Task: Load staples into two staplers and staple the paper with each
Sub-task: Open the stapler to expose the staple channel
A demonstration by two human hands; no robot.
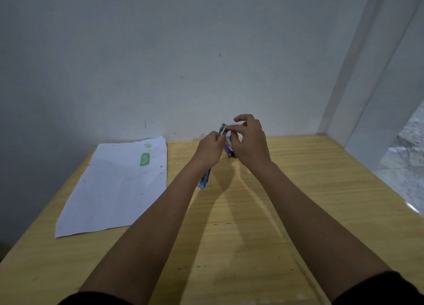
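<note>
Stapler (222, 131), frame centre: my left hand (210, 151) gripped it, right hand (249, 141) pinched its tip; tilting risked spilling staples.

Light wooden table (298, 201) set against a wall, white sheet of paper (110, 190) with green marks flat at left, small blue object (203, 183) and purple stapler (229, 152) mid-table.

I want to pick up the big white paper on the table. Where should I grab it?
On the paper, probably the near right corner. It lies flat on the table, so nothing sticks up to hold. Come from the near side, nudge that corner up with a fingertip, then pinch it. It is the corner closest to you.
</note>
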